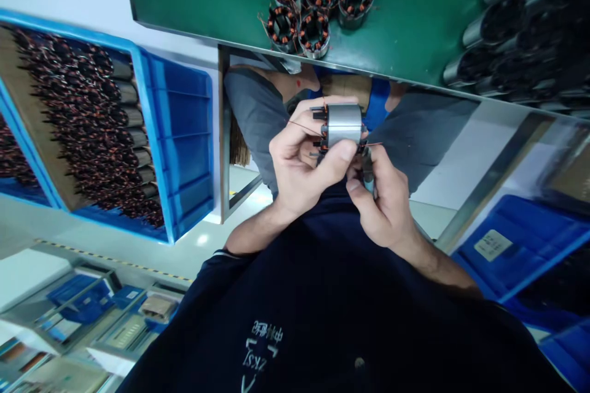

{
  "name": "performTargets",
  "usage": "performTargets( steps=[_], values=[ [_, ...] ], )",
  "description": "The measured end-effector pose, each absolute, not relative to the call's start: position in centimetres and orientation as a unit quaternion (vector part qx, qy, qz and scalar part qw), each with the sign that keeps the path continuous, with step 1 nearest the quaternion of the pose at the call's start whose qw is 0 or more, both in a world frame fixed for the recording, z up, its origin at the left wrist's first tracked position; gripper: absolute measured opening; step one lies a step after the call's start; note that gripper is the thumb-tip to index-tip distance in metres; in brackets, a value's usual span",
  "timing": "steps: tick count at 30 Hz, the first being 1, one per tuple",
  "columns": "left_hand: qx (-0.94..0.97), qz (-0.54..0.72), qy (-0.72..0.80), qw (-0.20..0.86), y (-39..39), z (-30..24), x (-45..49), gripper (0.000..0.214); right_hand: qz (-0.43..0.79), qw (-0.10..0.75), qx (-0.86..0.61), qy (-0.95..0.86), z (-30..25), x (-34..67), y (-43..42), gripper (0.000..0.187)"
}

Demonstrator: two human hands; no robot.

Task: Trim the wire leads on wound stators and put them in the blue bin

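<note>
My left hand (306, 163) is closed around a motor stator (345, 123), a silver steel cylinder with black plastic ends and thin copper wires sticking out on both sides. Its thumb presses on the near side of the steel. Close by on the right, my right hand (382, 196) grips small pliers (367, 166) with a light-blue handle, mostly hidden by the fingers. The tool's head is at the stator's right end, beside a loose copper wire. Whether the jaws touch the wire cannot be made out.
Several wound stators (314, 31) stand at the edge of the green table (193, 0). More steel cylinders (479, 31) lie at its right. On the left, a blue crate (179, 141) holds rows of stators. Another blue bin (493, 245) stands at lower right.
</note>
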State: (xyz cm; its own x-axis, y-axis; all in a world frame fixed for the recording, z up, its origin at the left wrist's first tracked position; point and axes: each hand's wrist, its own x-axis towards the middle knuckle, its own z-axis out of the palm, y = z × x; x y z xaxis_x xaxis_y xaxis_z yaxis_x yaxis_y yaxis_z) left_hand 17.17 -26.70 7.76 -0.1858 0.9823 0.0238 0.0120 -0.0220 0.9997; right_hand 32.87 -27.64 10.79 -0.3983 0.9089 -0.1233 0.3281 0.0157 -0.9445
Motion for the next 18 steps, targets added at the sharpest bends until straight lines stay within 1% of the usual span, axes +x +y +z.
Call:
performTargets(
  steps=[3,7,13,16,18],
  values=[
    [0.498,0.508,0.534,0.458,-26.8,7.8,17.1,0.055,0.512,0.290,-0.463,-0.663,10.6,32.8,-27.6,0.032],
    [0.508,0.490,0.525,0.476,-27.0,7.9,17.1,0.051,0.519,0.293,-0.465,-0.654,10.3,33.0,-27.8,0.027],
    [0.458,0.530,0.545,0.461,-26.8,8.0,17.1,0.045,0.536,0.294,-0.469,-0.637,10.0,33.1,-27.6,0.024],
    [0.422,0.581,0.540,0.440,-26.6,7.4,16.9,0.035,0.562,0.263,-0.475,-0.625,9.4,33.1,-27.2,0.024],
    [0.387,0.585,0.541,0.464,-26.8,6.7,16.3,0.032,0.585,0.243,-0.481,-0.606,8.5,33.3,-27.0,0.026]
  ],
)
